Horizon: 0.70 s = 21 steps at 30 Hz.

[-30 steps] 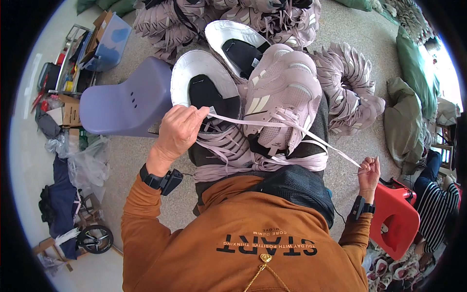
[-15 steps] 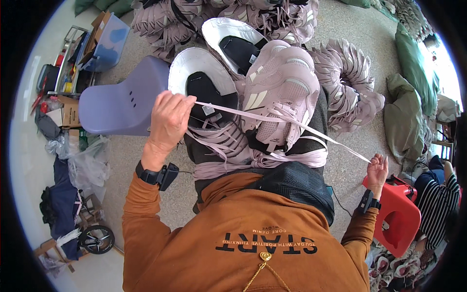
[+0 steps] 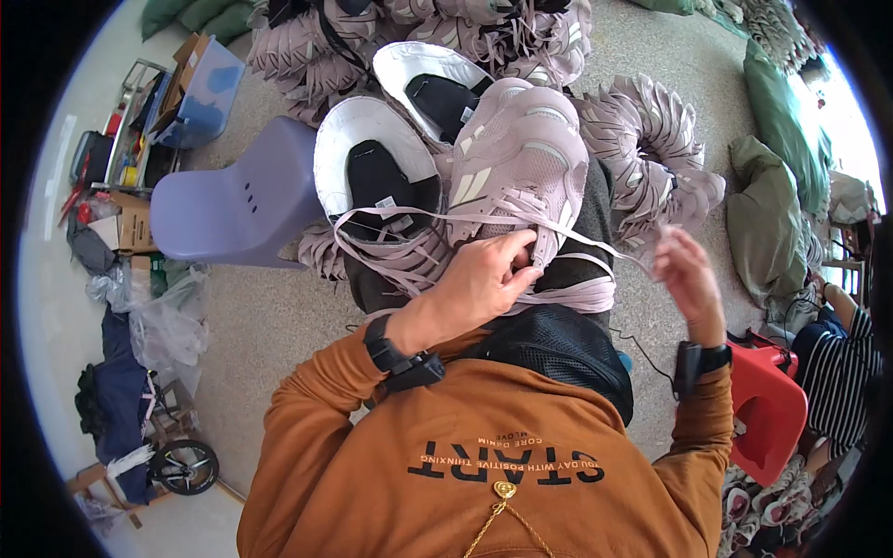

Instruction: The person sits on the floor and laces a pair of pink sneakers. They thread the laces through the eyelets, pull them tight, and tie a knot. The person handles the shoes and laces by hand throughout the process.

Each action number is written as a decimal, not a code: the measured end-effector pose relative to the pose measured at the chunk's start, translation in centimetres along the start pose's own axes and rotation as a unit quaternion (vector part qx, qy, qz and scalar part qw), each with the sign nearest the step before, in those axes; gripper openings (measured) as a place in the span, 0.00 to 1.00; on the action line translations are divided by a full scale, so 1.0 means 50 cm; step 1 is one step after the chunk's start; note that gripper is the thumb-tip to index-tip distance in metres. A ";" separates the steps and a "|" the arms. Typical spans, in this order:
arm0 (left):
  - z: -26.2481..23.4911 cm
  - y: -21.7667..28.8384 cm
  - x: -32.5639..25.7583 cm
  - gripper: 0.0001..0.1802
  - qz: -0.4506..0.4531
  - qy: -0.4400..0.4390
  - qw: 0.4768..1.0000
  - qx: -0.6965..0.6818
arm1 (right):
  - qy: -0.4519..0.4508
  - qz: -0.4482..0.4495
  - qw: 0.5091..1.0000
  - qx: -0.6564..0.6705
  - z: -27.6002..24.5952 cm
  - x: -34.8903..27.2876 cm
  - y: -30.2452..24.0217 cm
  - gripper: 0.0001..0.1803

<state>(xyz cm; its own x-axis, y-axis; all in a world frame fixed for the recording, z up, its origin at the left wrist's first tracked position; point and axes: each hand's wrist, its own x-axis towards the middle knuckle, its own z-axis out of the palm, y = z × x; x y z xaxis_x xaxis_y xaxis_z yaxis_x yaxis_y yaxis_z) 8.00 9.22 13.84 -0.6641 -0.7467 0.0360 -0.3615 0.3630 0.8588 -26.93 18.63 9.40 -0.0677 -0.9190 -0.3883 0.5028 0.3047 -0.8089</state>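
Note:
Across my lap lies a pale pink shoe upper, its toe pointing away from me. My left hand is closed on its near end, with thumb and fingers pinching the edge around the tongue. A pink shoelace runs from its eyelets to my right hand, which is raised to the right and pinches the lace; its fingertips are slightly blurred. Left of it lies another upper with a white lining and black inside, and a loop of lace falls across it. A bundle of loose laces rests on my lap.
A purple plastic chair stands at the left, a red plastic stool at the right. Stacked uppers lie on the floor beyond my lap. Green sacks lean at the far right; a person in striped clothing sits nearby.
My left hand has let go of the stretched lace and moved right and nearer, onto the upper. My right hand has come up and inward; the lace now hangs slack at the left.

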 end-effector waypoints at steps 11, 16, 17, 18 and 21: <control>0.027 -0.003 0.018 0.19 0.015 0.031 0.999 -0.008 | -0.061 -0.034 0.973 -0.218 0.264 0.031 0.063 0.08; 0.023 -0.010 0.019 0.19 0.028 0.025 0.999 -0.019 | -0.040 -0.129 0.925 -0.355 0.266 0.026 0.069 0.07; 0.023 -0.012 0.018 0.19 0.026 0.024 0.999 -0.018 | -0.040 -0.128 0.915 -0.380 0.266 0.022 0.066 0.07; 0.022 -0.013 0.019 0.19 0.024 0.022 0.999 -0.016 | -0.039 -0.126 0.905 -0.404 0.266 0.020 0.062 0.07; 0.024 -0.016 0.018 0.19 0.026 0.020 0.999 -0.015 | -0.042 -0.140 0.901 -0.408 0.281 0.024 0.053 0.07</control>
<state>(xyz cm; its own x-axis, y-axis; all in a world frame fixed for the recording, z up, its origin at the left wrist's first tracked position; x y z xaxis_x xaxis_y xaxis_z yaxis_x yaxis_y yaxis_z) 6.92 8.93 12.58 -0.6546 -0.7491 0.1018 -0.3060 0.3857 0.8704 -13.57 14.82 13.01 -0.0099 -0.9937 -0.1115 -0.3272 0.1086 -0.9387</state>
